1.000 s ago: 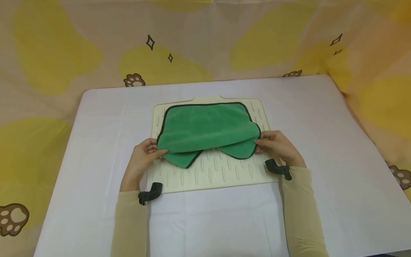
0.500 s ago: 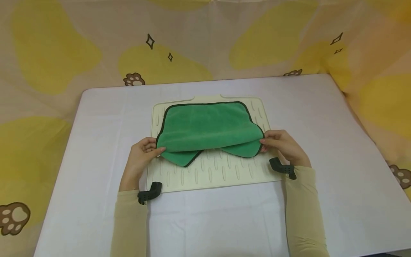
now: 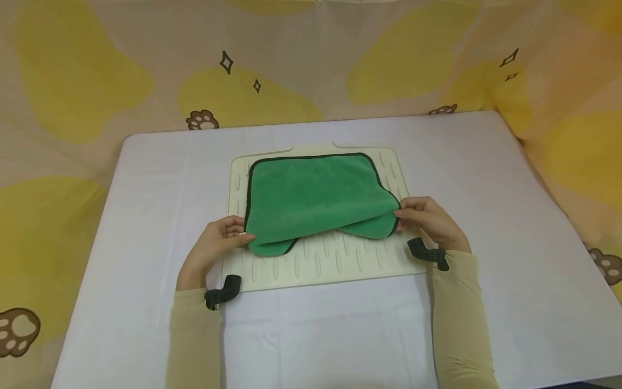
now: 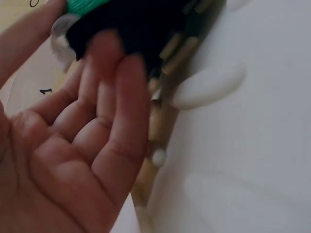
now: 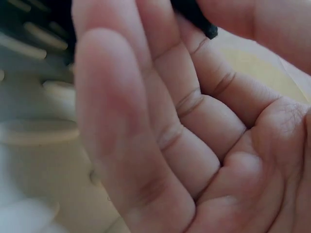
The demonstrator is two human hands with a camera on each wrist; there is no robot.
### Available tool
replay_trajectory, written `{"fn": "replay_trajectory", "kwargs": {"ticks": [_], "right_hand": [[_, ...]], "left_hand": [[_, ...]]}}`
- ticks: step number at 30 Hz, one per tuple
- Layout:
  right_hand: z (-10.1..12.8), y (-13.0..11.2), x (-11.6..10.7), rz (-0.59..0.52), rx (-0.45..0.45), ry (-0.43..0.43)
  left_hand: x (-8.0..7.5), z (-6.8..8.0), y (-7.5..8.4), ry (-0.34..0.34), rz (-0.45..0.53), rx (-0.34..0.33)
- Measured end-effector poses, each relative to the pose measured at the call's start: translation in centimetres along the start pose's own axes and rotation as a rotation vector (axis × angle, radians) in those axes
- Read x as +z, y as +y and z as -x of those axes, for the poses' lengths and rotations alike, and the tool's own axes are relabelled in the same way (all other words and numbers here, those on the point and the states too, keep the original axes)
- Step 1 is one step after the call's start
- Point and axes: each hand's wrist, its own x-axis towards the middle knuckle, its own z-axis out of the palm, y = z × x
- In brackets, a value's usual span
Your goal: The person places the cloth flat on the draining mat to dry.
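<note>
A green towel [image 3: 316,189] with dark edging lies over a cream ribbed mat [image 3: 330,267] in the head view. Its near part is folded over, with two corners showing beneath. My left hand [image 3: 214,243] pinches the towel's left edge between thumb and fingers. At the opposite side, my right hand [image 3: 432,220] pinches the right edge. In the left wrist view, the dark underside of the towel [image 4: 131,24] hangs by the fingertips. The right wrist view is mostly filled by the curled fingers [image 5: 170,107], with a bit of dark edging [image 5: 199,19] behind them.
The mat rests on a table [image 3: 330,335] spread with white cloth. A yellow and beige patterned curtain [image 3: 311,59] hangs behind the table and at its sides. Black camera mounts [image 3: 223,292] sit on both wrists.
My right hand moved slightly right, drawing the towel's right edge outward. Then my left hand shifted a little right and nearer, bringing the left part of the fold lower. The mat stayed put.
</note>
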Motion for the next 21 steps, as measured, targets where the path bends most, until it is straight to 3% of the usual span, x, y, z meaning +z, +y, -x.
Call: {"fn": "replay_trajectory", "kwargs": {"ticks": [2,5,11,18,21], "right_hand": [[0.0,-0.01,0.01,0.007,0.013,-0.005],[0.0,0.01,-0.01,0.026,0.016,-0.019],[-0.03,0.01,0.0,0.056,0.013,-0.033],[-0.1,0.12,-0.07,0.061,-0.001,-0.043],[-0.1,0.18,-0.09,0.068,-0.003,-0.05]], "left_hand": [[-0.08,0.08,0.0,-0.051,-0.074,-0.009],[-0.12,0.18,-0.01,-0.069,-0.115,-0.001],[-0.28,0.29,-0.19,-0.037,-0.129,0.035],[-0.09,0.35,-0.05,-0.165,-0.112,0.067],[0.07,0.28,-0.05,-0.174,-0.09,0.058]]}}
